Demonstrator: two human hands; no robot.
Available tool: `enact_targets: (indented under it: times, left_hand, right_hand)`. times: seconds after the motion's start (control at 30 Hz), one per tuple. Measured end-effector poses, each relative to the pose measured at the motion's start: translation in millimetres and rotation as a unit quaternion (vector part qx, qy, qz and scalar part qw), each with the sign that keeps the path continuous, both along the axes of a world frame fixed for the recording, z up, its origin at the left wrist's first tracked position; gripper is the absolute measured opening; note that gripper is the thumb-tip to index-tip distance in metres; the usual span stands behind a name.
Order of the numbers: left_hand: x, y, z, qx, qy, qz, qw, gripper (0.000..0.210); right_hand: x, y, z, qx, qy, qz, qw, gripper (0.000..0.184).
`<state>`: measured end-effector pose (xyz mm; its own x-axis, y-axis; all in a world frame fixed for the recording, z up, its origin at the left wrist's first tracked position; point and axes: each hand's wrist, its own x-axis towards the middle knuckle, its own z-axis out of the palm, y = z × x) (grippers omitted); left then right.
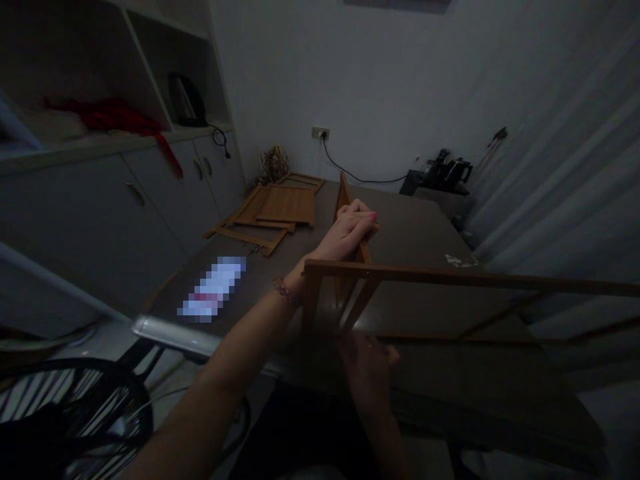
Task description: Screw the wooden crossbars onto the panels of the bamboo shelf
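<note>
My left hand (354, 230) reaches over the wooden frame and is closed around the upper edge of a thin wooden panel (343, 193), which stands upright on the table. A long wooden frame (425, 273) stands on its side near me, stretching to the right, its left end against the panel. My right hand (367, 370) is low beside the frame's lower left corner, its fingers bent in. Shadow hides what those fingers hold, if anything.
More wooden panels and frames (287, 205) lie at the table's far left, with small metal hardware (255, 249) beside them. A lit, blurred-out screen (215, 287) lies at the left. White bits (460, 261) are on the right. A black chair (75, 400) stands lower left.
</note>
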<state>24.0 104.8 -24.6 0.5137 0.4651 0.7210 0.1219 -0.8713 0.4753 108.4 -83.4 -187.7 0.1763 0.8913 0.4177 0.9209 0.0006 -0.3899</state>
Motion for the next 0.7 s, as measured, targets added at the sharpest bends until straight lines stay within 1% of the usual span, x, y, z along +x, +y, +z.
enact_targets:
  times: [0.2, 0.37, 0.4, 0.47, 0.53, 0.57, 0.63, 0.7]
  left_hand:
    - [-5, -5, 1.1, -0.002, 0.003, -0.005, 1.0, 0.064]
    - [-13, -7, -0.5, -0.001, -0.01, -0.046, 0.999, 0.066]
    - [-15, -7, -1.6, -0.007, -0.016, -0.059, 0.998, 0.071]
    - [-21, -8, -4.3, -0.015, -0.028, -0.1, 0.994, 0.086]
    - [-29, -13, -7.2, -0.007, -0.036, -0.151, 0.988, 0.103]
    - [-34, -16, -8.7, 0.001, -0.042, -0.176, 0.984, 0.108]
    - [-45, -22, -12.3, -0.003, -0.051, -0.217, 0.975, 0.108]
    - [-54, -23, -16.7, -0.024, -0.059, -0.238, 0.969, 0.101]
  right_hand:
    - [11, 4, 0.8, 0.022, -0.038, 0.009, 0.999, 0.063]
    - [14, 5, -0.4, 0.006, -0.069, 0.025, 0.997, 0.063]
    - [14, 5, -0.5, 0.005, -0.07, 0.022, 0.997, 0.063]
    - [13, 4, -0.3, 0.005, -0.068, 0.015, 0.998, 0.064]
    - [12, 4, 0.3, 0.007, -0.064, 0.011, 0.998, 0.065]
    - [12, 4, 0.6, 0.007, -0.063, 0.01, 0.998, 0.066]
    - [11, 4, 1.2, 0.003, -0.062, 0.009, 0.998, 0.067]
    - [12, 4, 1.5, 0.0, -0.059, 0.009, 0.998, 0.068]
